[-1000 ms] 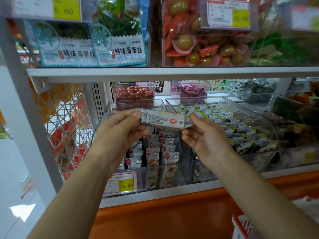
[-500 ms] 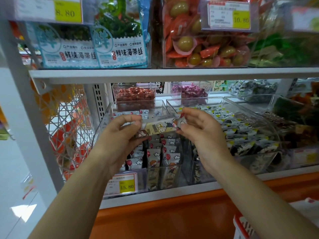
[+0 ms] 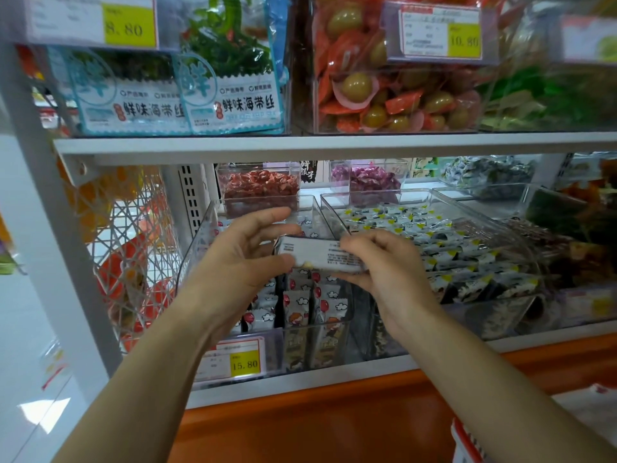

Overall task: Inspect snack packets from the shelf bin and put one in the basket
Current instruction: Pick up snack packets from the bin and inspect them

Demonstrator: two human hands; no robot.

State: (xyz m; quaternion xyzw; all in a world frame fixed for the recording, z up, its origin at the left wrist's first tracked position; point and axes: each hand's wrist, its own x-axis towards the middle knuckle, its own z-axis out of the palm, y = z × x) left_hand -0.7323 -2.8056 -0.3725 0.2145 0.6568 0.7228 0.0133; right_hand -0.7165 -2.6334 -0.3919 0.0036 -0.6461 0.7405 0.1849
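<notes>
A small white snack packet [image 3: 319,255] with fine printed text facing me is held flat between both hands above a clear shelf bin [image 3: 197,242]. My left hand [image 3: 240,262] pinches its left end with thumb and fingers. My right hand [image 3: 384,265] pinches its right end. The bin below holds several more packets [image 3: 314,302] with red balloon and cloud prints, standing in rows. A corner of the red and white basket [image 3: 465,442] shows at the bottom right.
A second clear bin [image 3: 434,248] of yellow and black packets sits to the right. Small tubs of red [image 3: 260,188] and purple sweets [image 3: 370,178] stand behind. The shelf above [image 3: 334,143] carries seaweed bags and olive packs. A price tag [image 3: 233,360] reads 15.80. A wire rack [image 3: 133,262] hangs left.
The packet has been turned over between my hands: its printed front with a red logo faced me before, and now the text side faces me. Both hands stayed over the bin.
</notes>
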